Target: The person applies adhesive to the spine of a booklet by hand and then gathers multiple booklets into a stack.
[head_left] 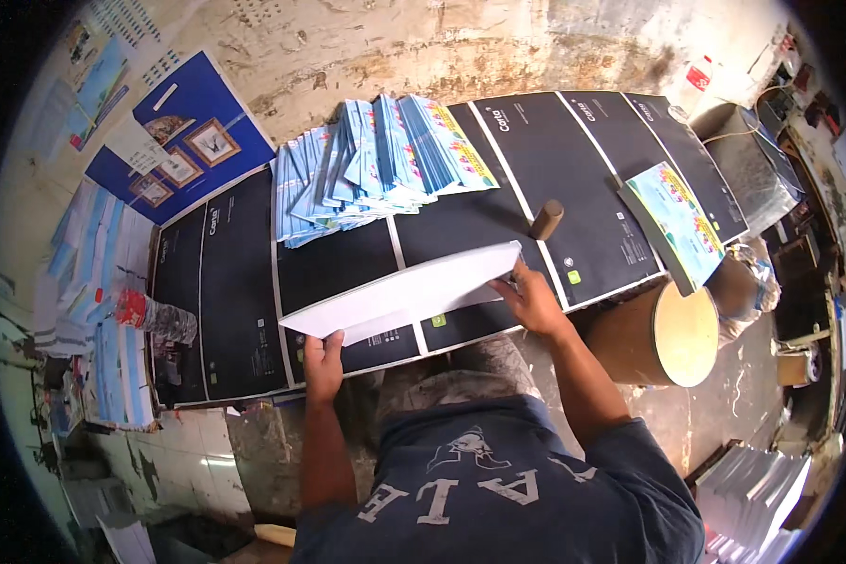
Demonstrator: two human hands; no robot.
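A long white stack of paper sheets [399, 299] is held between my two hands above the front of the dark table, its right end tilted up and away. My left hand [323, 365] is closed on the near left corner, thumb on the front face. At the opposite end my right hand [532, 295] grips the right edge. Most fingers of both hands are partly hidden by the paper. Past the stack, a fanned heap of light-blue printed booklets [348, 174] lies on the table. To the right of it, a short brown cylinder [547, 220] stands upright.
The table [555, 150] is covered with black printed sheets. A pile of colourful booklets [675, 221] overhangs its right front edge, above a round brown drum [630, 329]. On the left are a plastic bottle [167, 318], a blue board [207, 132] and stacked papers [103, 254].
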